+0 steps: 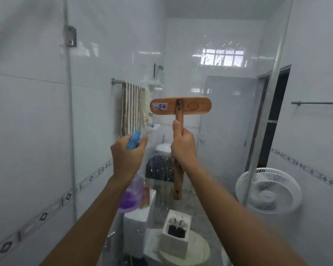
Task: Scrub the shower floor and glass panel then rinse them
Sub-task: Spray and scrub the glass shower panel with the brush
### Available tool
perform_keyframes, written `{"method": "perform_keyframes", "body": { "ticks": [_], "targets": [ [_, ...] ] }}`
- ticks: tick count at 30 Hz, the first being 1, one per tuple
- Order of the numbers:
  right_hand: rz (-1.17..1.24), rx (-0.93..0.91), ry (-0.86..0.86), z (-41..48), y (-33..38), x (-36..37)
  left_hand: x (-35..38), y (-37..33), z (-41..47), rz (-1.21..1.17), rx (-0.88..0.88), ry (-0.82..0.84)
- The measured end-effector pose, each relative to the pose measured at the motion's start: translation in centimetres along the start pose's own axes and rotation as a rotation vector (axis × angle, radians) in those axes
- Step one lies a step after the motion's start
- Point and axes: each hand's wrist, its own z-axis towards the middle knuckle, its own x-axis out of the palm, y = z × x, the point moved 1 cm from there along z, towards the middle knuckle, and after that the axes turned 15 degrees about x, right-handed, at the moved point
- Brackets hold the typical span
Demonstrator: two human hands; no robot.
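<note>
A wooden brush (180, 106) is held up in the right hand (184, 144). The fingers of this hand are wrapped tight round the handle, and the thumb is laid up along it. The long flat head of the brush is turned sideways at the top, and its back is seen, with a small sticker on the left part. The head is held up at the glass panel (229, 116), but it cannot be told if the two touch.

A spray bottle (133, 194) is held in the left hand (126, 154). The fingers are curled round its neck, just under the blue top. Purple liquid is seen low in the bottle. The bottle is kept just left of the brush.

The glass panel is stood right in front. Wet drops and runs (160, 166) are seen on it below the hands. A metal hinge (70, 36) is fixed at the upper left.

Through the glass, a striped towel (131, 110) is hung on a rail on the left wall. A white fan (268, 191) is seen low on the right. A white square holder (176, 235) is seen low in the middle.
</note>
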Motion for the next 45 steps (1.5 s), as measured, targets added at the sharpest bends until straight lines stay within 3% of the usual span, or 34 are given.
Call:
{"method": "perform_keyframes", "body": {
  "ticks": [3,6,11,20,29,34,45],
  "targets": [
    [0.072,-0.003,0.013,1.5,2.4,-0.9,0.7,0.1,-0.6,0.0,-0.02,-0.002],
    [0.068,0.005,0.041,0.4,0.3,-0.6,0.8,0.7,-1.3,0.034,-0.027,-0.021],
    [0.068,0.168,0.215,-4.2,-12.0,3.4,-1.0,3.3,-5.0,0.133,-0.09,-0.104],
    [0.028,0.417,0.503,-12.2,-25.8,7.1,-6.5,4.9,-16.9,0.367,-0.306,-0.353],
    [-0.187,0.841,0.926,-26.9,-41.5,8.7,-12.0,2.9,-41.7,0.738,-0.57,-0.384],
    [-0.365,0.954,1.224,-35.9,-52.2,7.4,-15.0,2.5,-56.9,0.822,-0.699,-0.387],
    [-0.73,1.019,1.331,-53.0,-81.3,8.9,-17.7,8.9,-91.7,0.965,-0.863,-0.411]
  ]
}}
